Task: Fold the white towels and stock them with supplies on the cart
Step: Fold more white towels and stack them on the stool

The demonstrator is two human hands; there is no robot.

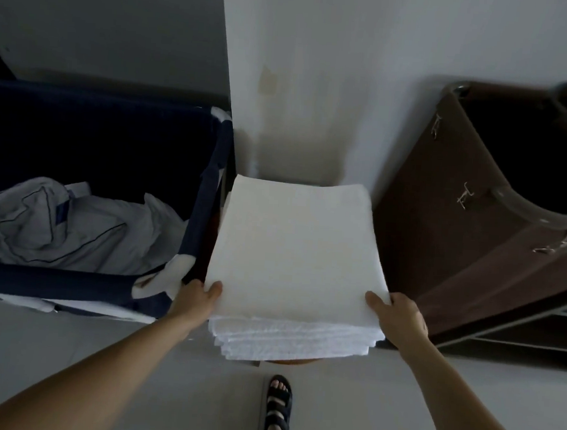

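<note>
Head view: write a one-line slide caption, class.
Left hand and right hand hold the towel stack between navy bin and brown hamper.

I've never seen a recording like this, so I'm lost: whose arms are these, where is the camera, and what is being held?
There is no machine here: a person wears one wide-angle camera on the head, looking down, so the arms are their own. The left hand and right hand each grip a near corner of a stack of folded white towels, thumbs on top. The stack rests on something brown, mostly hidden. To its left stands a navy fabric bin holding crumpled pale linen; to its right, a brown fabric bin. Below is a foot in a black sandal.
</note>
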